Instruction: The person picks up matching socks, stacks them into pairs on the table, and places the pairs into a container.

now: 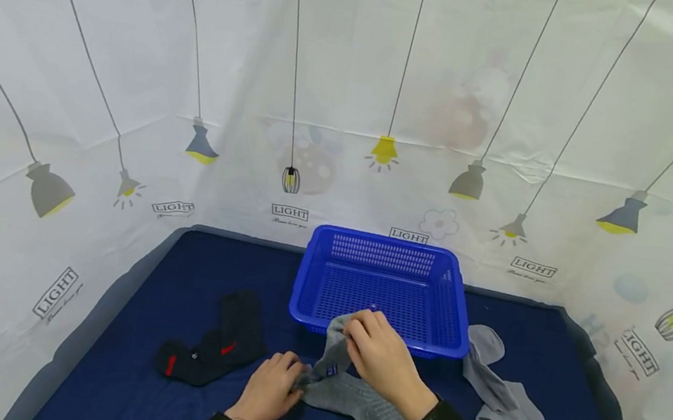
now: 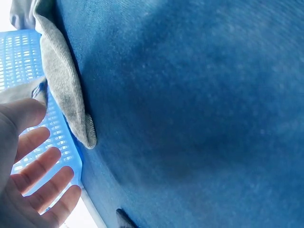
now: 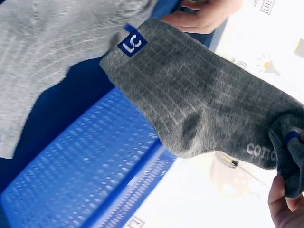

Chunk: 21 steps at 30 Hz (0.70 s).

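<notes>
My right hand (image 1: 383, 358) pinches the toe end of a dark grey sock (image 3: 190, 90) and lifts it in front of the basket. The sock's ribbed cuff carries a blue label, and lettering shows near its toe. My left hand (image 1: 268, 389) is beside that cuff, its fingers (image 2: 45, 171) spread and relaxed in the left wrist view, thumb close to the fabric. A second grey sock (image 1: 356, 402) lies flat on the dark blue cloth below the lifted one.
A blue plastic basket (image 1: 302, 276) stands behind the hands. Black socks (image 1: 240, 332) with red marks lie to the left. Light grey socks (image 1: 500, 395) lie at the right, close to the basket. A white printed curtain (image 1: 353, 84) surrounds the navy cloth surface (image 1: 158, 300).
</notes>
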### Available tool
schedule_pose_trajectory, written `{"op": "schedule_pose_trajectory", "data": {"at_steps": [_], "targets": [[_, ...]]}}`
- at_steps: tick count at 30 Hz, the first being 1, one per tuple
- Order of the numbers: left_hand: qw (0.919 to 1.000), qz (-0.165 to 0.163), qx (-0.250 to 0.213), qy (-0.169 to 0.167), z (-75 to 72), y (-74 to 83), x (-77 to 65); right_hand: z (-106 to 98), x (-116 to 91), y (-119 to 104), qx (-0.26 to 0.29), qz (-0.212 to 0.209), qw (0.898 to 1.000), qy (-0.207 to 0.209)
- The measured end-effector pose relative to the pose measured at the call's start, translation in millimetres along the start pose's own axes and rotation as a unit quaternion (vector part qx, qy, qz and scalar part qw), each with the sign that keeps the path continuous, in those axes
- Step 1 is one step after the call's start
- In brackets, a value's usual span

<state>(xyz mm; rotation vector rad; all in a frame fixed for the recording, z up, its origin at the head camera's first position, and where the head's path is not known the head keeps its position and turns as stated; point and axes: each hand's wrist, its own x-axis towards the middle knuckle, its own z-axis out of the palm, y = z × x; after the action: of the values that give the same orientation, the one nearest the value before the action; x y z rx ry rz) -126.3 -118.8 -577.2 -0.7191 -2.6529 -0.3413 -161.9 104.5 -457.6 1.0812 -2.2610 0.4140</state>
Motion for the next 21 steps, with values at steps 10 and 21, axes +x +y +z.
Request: {"op": "schedule_pose_trajectory", "data": {"at_steps": [10,21], "targets": [[0.9995,-0.01,-0.007,-0.03,2.4,2.4,-0.9,-1.5,-32.8,16.8,0.019,0.029,0.999,-0.019],[0.9993,-0.004,-0.011,-0.036,9.7,4.7,1.3,-3.5,-74.5,28.6,0.021,0.043,0.998,-0.039]]}}
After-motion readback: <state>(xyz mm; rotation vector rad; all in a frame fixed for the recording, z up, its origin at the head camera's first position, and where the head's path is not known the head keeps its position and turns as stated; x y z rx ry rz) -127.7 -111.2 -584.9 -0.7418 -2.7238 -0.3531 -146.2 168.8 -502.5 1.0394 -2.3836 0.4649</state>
